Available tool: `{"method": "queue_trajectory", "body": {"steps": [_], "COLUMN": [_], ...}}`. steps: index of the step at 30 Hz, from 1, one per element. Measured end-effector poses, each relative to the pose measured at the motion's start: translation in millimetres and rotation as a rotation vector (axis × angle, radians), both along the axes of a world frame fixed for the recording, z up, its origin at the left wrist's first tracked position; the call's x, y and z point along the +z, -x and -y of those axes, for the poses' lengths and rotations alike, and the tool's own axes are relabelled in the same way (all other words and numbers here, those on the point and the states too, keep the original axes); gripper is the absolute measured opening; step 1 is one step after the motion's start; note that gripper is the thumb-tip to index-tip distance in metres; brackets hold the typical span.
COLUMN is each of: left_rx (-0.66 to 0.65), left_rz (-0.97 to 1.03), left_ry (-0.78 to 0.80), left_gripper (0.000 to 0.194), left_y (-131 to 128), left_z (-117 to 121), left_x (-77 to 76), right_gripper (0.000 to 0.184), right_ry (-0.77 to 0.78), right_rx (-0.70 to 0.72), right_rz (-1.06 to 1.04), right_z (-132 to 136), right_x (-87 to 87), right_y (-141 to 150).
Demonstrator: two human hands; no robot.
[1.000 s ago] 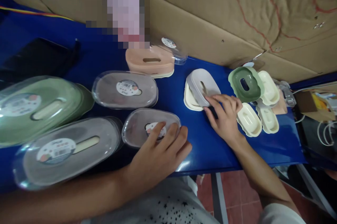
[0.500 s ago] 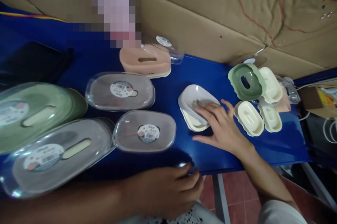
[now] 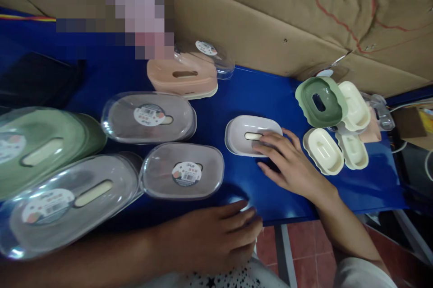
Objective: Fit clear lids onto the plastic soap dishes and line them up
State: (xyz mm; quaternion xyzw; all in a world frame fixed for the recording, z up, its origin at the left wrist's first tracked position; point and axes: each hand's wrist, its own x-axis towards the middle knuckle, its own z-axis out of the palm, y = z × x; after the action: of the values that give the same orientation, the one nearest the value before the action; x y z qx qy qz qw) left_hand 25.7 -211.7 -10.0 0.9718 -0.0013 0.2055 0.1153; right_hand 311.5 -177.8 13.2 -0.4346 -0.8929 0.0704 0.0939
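My right hand (image 3: 284, 157) rests with spread fingers on the right end of a pale lilac soap dish (image 3: 240, 137). This dish has a slot in its middle, through which cream shows, and carries no clear lid. Near the table's front edge, my left hand (image 3: 223, 234) lies with its fingers loosely stretched and nothing visible in them. Just beyond it stands a lilac soap dish under a clear lid with a round label (image 3: 186, 173). Two more lidded lilac dishes (image 3: 122, 119) and a lidded green one (image 3: 37, 144) stand to the left.
A peach dish (image 3: 182, 76) with a loose clear lid (image 3: 219, 60) stands at the back. On the right are a green tray (image 3: 320, 103) and several cream trays (image 3: 324, 152). A dark object (image 3: 37, 78) lies far left on the blue table (image 3: 270, 94). Pixelation hides part of the top.
The lilac tray that sat tilted across its cream base now lies level and lined up on it. My right hand has shifted to its right end; my left hand has barely moved.
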Motion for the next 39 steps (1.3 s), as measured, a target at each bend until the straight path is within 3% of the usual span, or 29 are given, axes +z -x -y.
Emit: {"method": "queue_trajectory", "body": {"steps": [6,11,15,19,24,27,31,35,39], "left_rx": [0.043,0.047,0.054,0.060,0.074,0.088,0.054,0.045,0.038], "left_rz": [-0.006,-0.038,-0.048,-0.044,0.026,0.065,0.057,0.076,0.080], "left_ry": [-0.012,-0.009,-0.022,-0.033,-0.039,-0.037,-0.054,-0.070,-0.070], "left_gripper": [0.026,0.025,0.024,0.021,0.017,0.016,0.019,0.019,0.018], "left_y": [0,0,1,0,-3,-3,-3,-2,-1], "left_z": [-3,-4,-3,-2,-2,-1,4,7,6], "left_x": [2.2,-1.3,-2.9,-3.4,-4.9,-4.6,-6.6,-12.1,-14.0], "right_gripper": [0.027,0.046,0.060,0.063,0.053,0.046,0.042,0.066,0.068], "right_ry": [0.025,-0.024,0.020,-0.013,-0.055,-0.130,-0.158,-0.144,-0.114], "right_rx": [0.072,-0.049,-0.036,-0.018,0.045,0.003,-0.044,-0.018,-0.033], "right_rz": [-0.042,-0.081,-0.142,-0.181,-0.242,-0.247,-0.187,-0.075,0.017], "right_z": [5,1,-3,-2,-7,-29,-91,-159,-182], "right_x": [7.9,0.1,-7.5,-11.7,-9.8,1.7,16.2,14.7,12.3], "right_y": [0,0,2,5,4,11,44,83,91]}}
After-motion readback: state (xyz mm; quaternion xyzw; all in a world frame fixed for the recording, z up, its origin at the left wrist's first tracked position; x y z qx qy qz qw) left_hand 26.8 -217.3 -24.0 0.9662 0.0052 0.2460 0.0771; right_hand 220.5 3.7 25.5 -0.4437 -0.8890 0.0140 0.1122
